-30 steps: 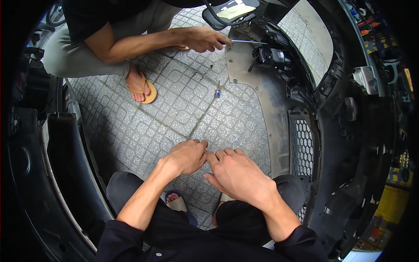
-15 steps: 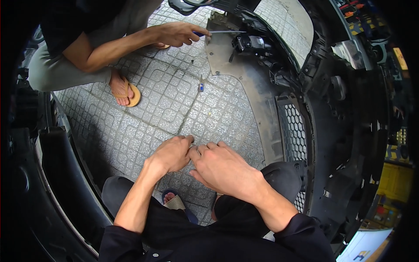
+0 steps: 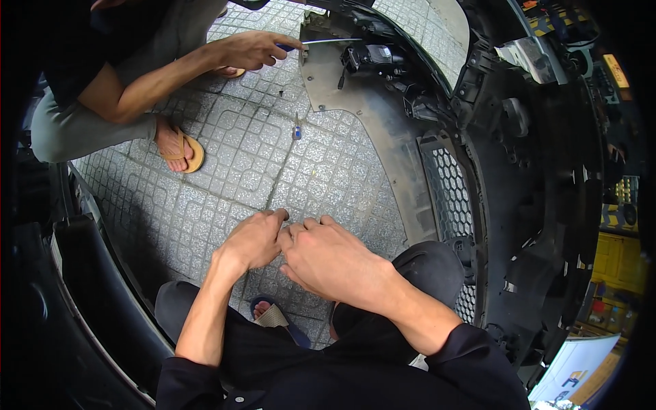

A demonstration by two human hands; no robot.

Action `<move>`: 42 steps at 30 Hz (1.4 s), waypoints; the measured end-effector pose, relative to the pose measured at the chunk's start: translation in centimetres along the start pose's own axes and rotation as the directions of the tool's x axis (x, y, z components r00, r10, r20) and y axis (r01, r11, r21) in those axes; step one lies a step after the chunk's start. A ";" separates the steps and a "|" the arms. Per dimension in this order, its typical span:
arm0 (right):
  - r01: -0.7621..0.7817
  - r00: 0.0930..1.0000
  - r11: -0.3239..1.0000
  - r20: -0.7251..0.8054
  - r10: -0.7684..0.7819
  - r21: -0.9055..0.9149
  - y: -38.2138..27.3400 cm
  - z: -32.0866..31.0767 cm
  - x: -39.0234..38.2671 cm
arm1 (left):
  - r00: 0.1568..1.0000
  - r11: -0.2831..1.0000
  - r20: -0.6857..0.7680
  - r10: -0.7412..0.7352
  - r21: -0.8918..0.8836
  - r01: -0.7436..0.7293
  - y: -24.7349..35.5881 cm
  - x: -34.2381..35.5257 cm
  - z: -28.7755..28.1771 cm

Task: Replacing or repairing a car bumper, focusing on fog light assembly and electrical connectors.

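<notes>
My left hand and my right hand meet above the paving, between my knees. Both have curled fingers, and the fingertips come together or nearly so. Whatever they may hold is hidden behind the fingers. Ahead of them, a small screwdriver with a blue handle lies on the tiles. To the right, apart from my hands, a large black car bumper stands with a honeycomb grille and a grey-brown lower panel.
At the far left a co-worker crouches in sandals; their hand holds a long screwdriver against the bumper's far end, near a black lamp unit. A dark car body part borders my left side. Grey tiles cover the ground.
The view has shifted a little, so the surroundings sit slightly further left. My hands keep the same curled pose together. The co-worker's screwdriver stays at the bumper.
</notes>
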State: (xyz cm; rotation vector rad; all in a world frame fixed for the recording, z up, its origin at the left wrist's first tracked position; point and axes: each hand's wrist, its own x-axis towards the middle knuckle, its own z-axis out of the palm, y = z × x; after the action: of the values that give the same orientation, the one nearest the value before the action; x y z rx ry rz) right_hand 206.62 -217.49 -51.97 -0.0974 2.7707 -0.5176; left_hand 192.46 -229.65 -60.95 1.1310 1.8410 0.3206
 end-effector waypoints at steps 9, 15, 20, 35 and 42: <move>-0.022 0.998 0.999 0.051 0.020 0.046 -0.1 -0.2 0.0 | 1.000 1.000 -0.006 0.007 0.003 -0.007 0.0 0.1 -0.1; -0.019 1.000 1.000 0.018 0.019 0.007 -0.5 -0.2 0.0 | 0.999 0.999 -0.024 0.043 0.020 -0.042 0.2 -0.1 -0.1; 0.005 0.997 1.000 0.081 -0.005 -0.010 -0.7 -0.2 0.2 | 1.000 1.000 -0.006 0.016 0.014 -0.016 -0.2 -0.3 0.1; -0.028 0.999 1.000 0.044 0.028 0.010 -0.4 -0.8 -0.5 | 0.992 1.000 -0.126 -0.008 -0.023 0.005 -0.3 -1.1 -1.0; -0.049 0.998 0.995 -0.031 0.052 0.085 0.4 -1.0 -0.6 | 0.994 0.999 -0.097 0.041 -0.025 -0.044 -0.2 -0.8 -0.3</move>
State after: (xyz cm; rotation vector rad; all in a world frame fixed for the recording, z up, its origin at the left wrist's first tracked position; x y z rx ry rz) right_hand 206.84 -216.72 -51.11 0.0000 2.7708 -0.6267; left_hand 192.26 -230.38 -60.45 1.1548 1.8930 0.4306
